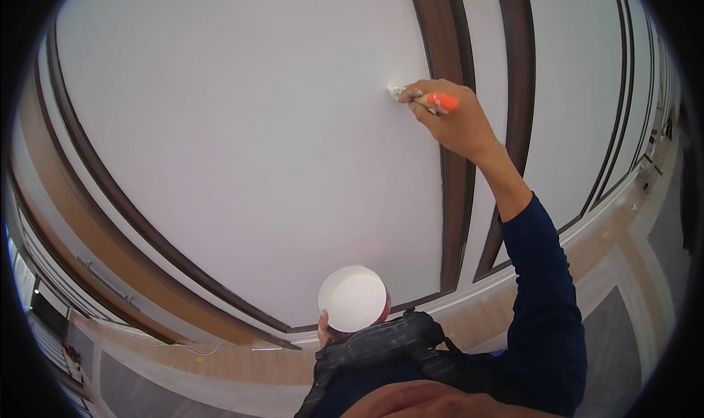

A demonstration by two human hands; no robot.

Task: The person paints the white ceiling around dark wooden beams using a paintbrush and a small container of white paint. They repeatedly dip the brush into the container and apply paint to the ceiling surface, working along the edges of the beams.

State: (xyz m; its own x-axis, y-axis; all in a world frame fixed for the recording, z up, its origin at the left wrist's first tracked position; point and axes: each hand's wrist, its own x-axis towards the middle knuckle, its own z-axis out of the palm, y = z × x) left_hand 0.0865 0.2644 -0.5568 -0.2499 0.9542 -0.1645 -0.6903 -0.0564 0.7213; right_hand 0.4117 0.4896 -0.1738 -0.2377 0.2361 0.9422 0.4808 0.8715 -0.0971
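Observation:
My right hand (pixel 453 122) is raised against a large white wall panel (pixel 249 139) and grips a small paintbrush (pixel 429 100) with an orange handle. The brush's white bristle tip touches the panel close to its dark brown frame strip (pixel 449 198). My left hand (pixel 323 328) is low near my chest and holds a round white cup (pixel 353 298) with its open top facing the camera; only a thumb and a little of the fingers show behind the cup. My right arm wears a dark blue sleeve (pixel 546 301).
Dark brown trim strips (pixel 110 191) frame the white panels, with a second panel (pixel 579 88) to the right. Tan baseboard (pixel 220 359) and pale covered floor (pixel 623 323) lie below. A black chest harness (pixel 374 348) sits at the lower edge.

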